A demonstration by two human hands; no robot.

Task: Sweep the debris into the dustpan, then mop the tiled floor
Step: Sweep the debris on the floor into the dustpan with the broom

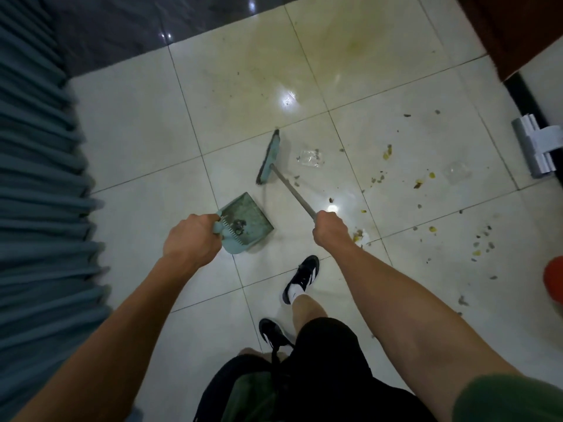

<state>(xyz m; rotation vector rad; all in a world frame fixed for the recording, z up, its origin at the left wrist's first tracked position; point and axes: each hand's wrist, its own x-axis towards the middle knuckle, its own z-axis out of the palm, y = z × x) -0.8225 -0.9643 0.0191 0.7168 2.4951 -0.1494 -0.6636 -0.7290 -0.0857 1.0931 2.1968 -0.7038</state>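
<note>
My left hand [190, 237] grips the dustpan [246, 222], hiding its handle. My right hand [330, 228] fists the broom [269, 156] shaft; debris [420, 182] looks blurred.

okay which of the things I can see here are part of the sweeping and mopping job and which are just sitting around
Part of the job: broom in right hand; dustpan in left hand; scattered debris; clear wrappers; flat mop head.

Just there: grey curtain; orange object, cut off.

Glossy cream ceramic floor tiles [128, 141] with dark grout fill the frame; pleated blue-grey fabric [33, 184] at left, dark polished stone strip [122, 28] upper left, reddish-brown wooden panel [515, 28] upper right.
</note>
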